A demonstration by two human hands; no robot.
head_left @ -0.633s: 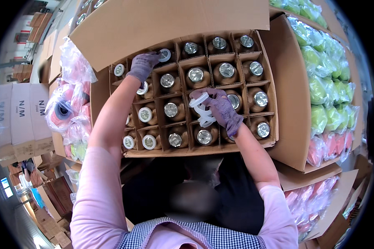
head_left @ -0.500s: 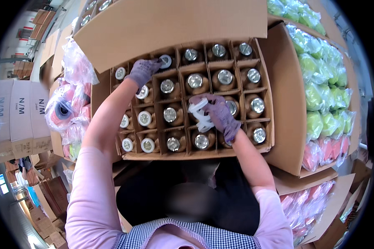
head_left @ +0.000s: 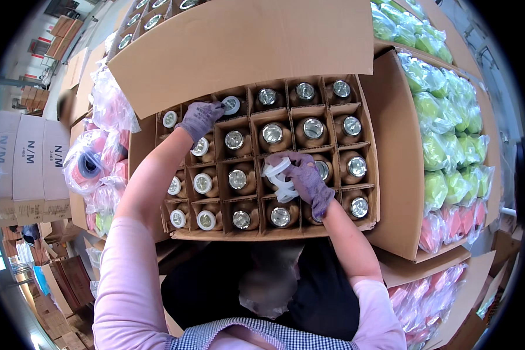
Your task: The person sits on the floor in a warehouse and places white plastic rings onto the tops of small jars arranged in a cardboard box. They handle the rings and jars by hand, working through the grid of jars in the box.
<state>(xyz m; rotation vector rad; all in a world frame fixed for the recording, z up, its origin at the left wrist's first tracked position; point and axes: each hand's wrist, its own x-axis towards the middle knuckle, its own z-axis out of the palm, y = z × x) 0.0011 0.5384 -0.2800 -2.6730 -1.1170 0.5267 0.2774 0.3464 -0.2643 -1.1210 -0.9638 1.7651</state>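
At centre, my right hand's (head_left: 309, 179) fingers pinch white rings (head_left: 283, 192), probably light, bendy, best held by rims; upper left, my left hand (head_left: 201, 119) touches another ring (head_left: 232, 105), pinch unclear.

Dark letters (head_left: 31, 149) and digits (head_left: 56, 156) mark left-hand cartons (head_left: 29, 184)

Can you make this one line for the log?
left hand: at white-ringed bottle; right hand: holding white rings; divided carton: open

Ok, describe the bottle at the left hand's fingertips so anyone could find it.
Find the central divided carton. In its back row, just below the flap, the gloved left hand touches this bottle. Its rim has a white ring, unlike the bare silver rims to its right.
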